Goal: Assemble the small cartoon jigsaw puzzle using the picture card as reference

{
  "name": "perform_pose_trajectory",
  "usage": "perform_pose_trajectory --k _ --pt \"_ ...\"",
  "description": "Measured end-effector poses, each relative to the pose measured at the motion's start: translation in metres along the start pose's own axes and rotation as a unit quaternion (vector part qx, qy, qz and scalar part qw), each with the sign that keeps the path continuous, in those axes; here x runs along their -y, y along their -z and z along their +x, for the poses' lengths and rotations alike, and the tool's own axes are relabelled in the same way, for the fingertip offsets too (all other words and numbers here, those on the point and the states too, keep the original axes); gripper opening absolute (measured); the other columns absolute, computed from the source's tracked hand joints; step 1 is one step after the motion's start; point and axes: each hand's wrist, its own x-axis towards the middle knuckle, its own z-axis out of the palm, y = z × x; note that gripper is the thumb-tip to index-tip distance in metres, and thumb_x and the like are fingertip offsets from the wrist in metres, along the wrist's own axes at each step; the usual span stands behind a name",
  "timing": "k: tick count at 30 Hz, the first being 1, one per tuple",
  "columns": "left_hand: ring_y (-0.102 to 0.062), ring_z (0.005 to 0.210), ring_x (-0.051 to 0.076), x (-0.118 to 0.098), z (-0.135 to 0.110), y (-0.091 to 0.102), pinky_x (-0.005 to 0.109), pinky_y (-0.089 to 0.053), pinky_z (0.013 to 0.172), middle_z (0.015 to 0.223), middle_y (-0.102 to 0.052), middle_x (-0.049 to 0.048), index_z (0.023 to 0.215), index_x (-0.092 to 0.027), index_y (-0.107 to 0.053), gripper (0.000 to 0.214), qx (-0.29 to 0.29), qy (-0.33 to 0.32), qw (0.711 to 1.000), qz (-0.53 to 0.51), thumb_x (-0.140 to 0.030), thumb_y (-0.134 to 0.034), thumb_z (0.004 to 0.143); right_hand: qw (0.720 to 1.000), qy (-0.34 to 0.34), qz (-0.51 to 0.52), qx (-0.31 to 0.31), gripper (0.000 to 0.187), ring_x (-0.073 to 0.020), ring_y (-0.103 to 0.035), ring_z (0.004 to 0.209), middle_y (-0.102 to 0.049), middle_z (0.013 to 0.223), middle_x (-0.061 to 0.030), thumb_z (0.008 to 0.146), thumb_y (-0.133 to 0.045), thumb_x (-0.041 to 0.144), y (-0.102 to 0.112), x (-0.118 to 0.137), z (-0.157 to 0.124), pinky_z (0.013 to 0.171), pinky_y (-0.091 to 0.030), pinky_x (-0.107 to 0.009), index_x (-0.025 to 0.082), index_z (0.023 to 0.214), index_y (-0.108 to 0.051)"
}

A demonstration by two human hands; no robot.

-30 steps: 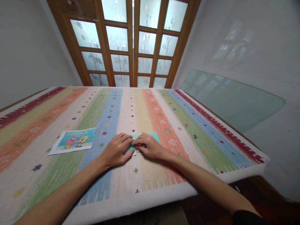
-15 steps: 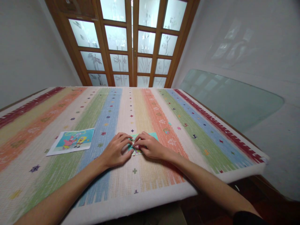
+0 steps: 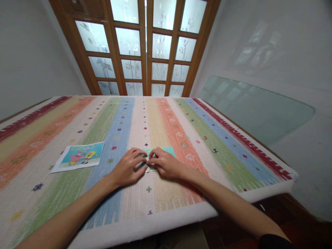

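Observation:
A small turquoise picture card [image 3: 169,150] with multicoloured patches lies on the cloth at the middle of the table, partly covered by my fingers. My left hand [image 3: 131,166] curves around its left edge, thumb below and fingertips above, steadying it. From the right, my right hand [image 3: 166,162] reaches over the card with thumb and index finger pinched at its middle. Whatever is between these fingertips is too small and hidden to name. Both hands' fingertips nearly meet.
A printed sheet [image 3: 81,156] with a pink starfish and a yellow sponge cartoon lies to the left. A striped tablecloth [image 3: 140,121] covers the table. Tiny turquoise bits [image 3: 184,145] lie to the right of the card. Beyond stand wooden glazed doors [image 3: 147,52]; a glass panel [image 3: 254,107] leans on the right wall.
My right hand's pinching fingers have shifted slightly over the card, and the pink spot seen under them is now less visible. My left hand stays nearly still.

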Motion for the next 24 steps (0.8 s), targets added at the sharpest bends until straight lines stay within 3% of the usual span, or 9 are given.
perform_pose_trajectory --k 7,12,17,21,24 --pt "-0.061 0.105 0.025 0.000 0.002 0.000 0.045 -0.053 0.094 0.109 -0.071 0.0080 0.095 -0.021 -0.070 0.009 0.000 0.002 1.000 -0.001 -0.022 -0.061 0.094 1.000 -0.011 0.012 0.008 0.024 -0.0214 -0.057 0.102 -0.065 0.106 -0.0091 0.094 -0.058 0.008 0.002 0.000 0.000 0.089 -0.051 -0.036 0.022 0.100 -0.076" --pt "-0.060 0.105 0.025 0.001 0.001 0.000 0.046 -0.054 0.092 0.108 -0.071 0.0081 0.096 -0.021 -0.070 0.009 0.004 0.001 1.000 0.005 -0.023 -0.061 0.094 0.999 -0.027 0.016 -0.016 0.024 -0.0221 -0.059 0.100 -0.066 0.105 -0.0089 0.088 -0.061 0.006 0.028 -0.030 -0.002 0.091 -0.049 -0.038 0.021 0.099 -0.076" --pt "-0.061 0.105 0.025 0.000 0.002 0.001 0.046 -0.055 0.091 0.107 -0.072 0.0079 0.096 -0.022 -0.068 0.008 0.000 -0.008 1.000 0.006 -0.023 -0.061 0.095 0.982 -0.177 -0.033 -0.064 0.021 -0.0224 -0.062 0.092 -0.069 0.095 -0.0080 0.084 -0.061 0.010 0.081 -0.079 -0.022 0.088 -0.047 -0.038 0.020 0.090 -0.078" --pt "-0.061 0.105 0.025 0.000 0.002 0.001 0.046 -0.056 0.091 0.107 -0.072 0.0079 0.096 -0.022 -0.068 0.008 -0.002 -0.011 1.000 0.006 -0.022 -0.060 0.095 0.944 -0.317 -0.096 -0.012 0.019 -0.0203 -0.064 0.080 -0.074 0.091 -0.0080 0.082 -0.064 0.017 0.119 -0.105 -0.052 0.079 -0.047 -0.032 0.019 0.091 -0.080" --pt "-0.061 0.105 0.026 0.000 0.002 0.001 0.047 -0.056 0.091 0.108 -0.071 0.0082 0.096 -0.022 -0.067 0.007 0.003 -0.013 1.000 0.012 -0.022 -0.060 0.095 0.909 -0.394 -0.134 0.024 0.017 -0.0203 -0.065 0.079 -0.076 0.089 -0.0079 0.079 -0.067 0.019 0.135 -0.116 -0.072 0.075 -0.047 -0.030 0.019 0.090 -0.080"
